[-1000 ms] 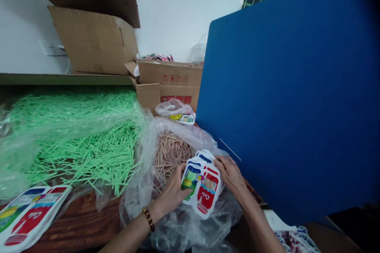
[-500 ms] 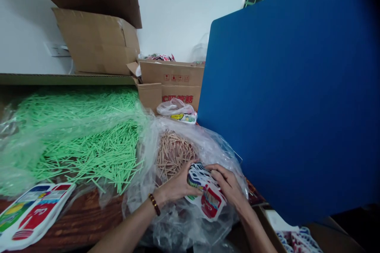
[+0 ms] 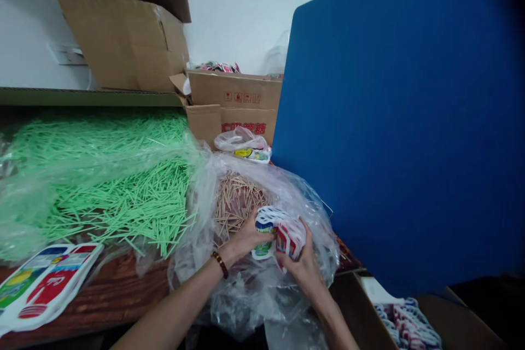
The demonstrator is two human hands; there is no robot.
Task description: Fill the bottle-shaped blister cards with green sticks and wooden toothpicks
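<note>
Both of my hands grip one stack of printed packets (image 3: 275, 228), white-edged with blue, green and red panels. My left hand (image 3: 245, 240), a bead bracelet on its wrist, closes on the stack's left side. My right hand (image 3: 299, 262) wraps the right side from below. The stack is held above a clear plastic bag (image 3: 262, 295) beside a heap of pale wooden sticks (image 3: 235, 202).
A large pile of green sticks (image 3: 106, 186) lies in clear plastic on the left. More printed packets (image 3: 45, 281) lie flat on the wooden table's front left. A blue panel (image 3: 402, 120) stands to the right. Cardboard boxes (image 3: 233, 101) are behind. A box of packets (image 3: 406, 322) sits at lower right.
The packets were fanned face up a second ago; now they are bunched together edge-on between both hands. My right hand has shifted from the top of the stack to under its right side.
</note>
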